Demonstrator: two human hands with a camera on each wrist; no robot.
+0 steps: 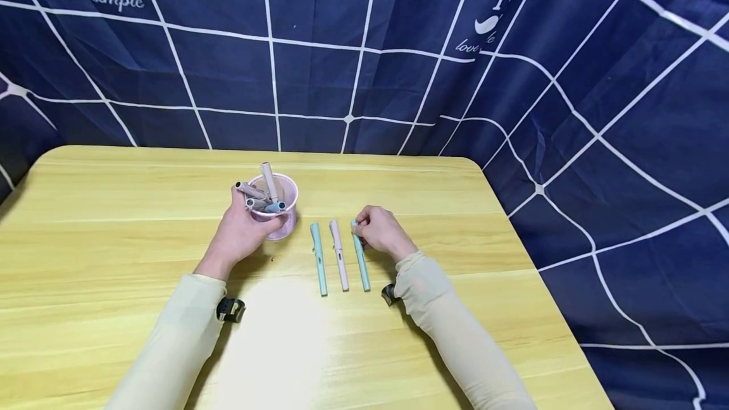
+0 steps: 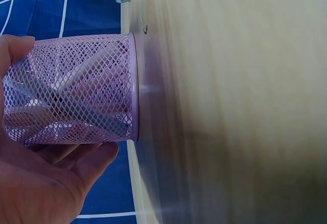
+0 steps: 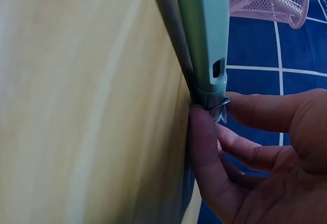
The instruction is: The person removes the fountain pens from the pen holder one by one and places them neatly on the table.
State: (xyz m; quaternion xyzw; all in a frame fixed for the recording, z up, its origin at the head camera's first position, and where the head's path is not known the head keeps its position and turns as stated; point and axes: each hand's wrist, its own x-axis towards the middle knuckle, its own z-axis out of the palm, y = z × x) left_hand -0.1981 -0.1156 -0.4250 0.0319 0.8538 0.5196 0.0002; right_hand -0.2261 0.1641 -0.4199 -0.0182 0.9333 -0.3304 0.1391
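My left hand (image 1: 239, 233) grips a lilac mesh pen cup (image 1: 289, 225), its thumb and fingers spread around the wall. Several pens (image 1: 269, 183) lean inside the cup, one of them blue. In the left wrist view the cup's base (image 2: 134, 89) is at the tabletop. To the right, three capped pens lie side by side: a teal pen (image 1: 319, 261), a lilac pen (image 1: 340, 258) and another teal pen (image 1: 362, 266). My right hand (image 1: 383, 231) pinches the far end of the rightmost teal pen between thumb and finger, seen close in the right wrist view.
All of this is on a light wooden table (image 1: 142, 207). Dark blue cloth (image 1: 319, 74) with white lines hangs behind the table and along its right side. Each wrist carries a small black camera (image 1: 230, 310).
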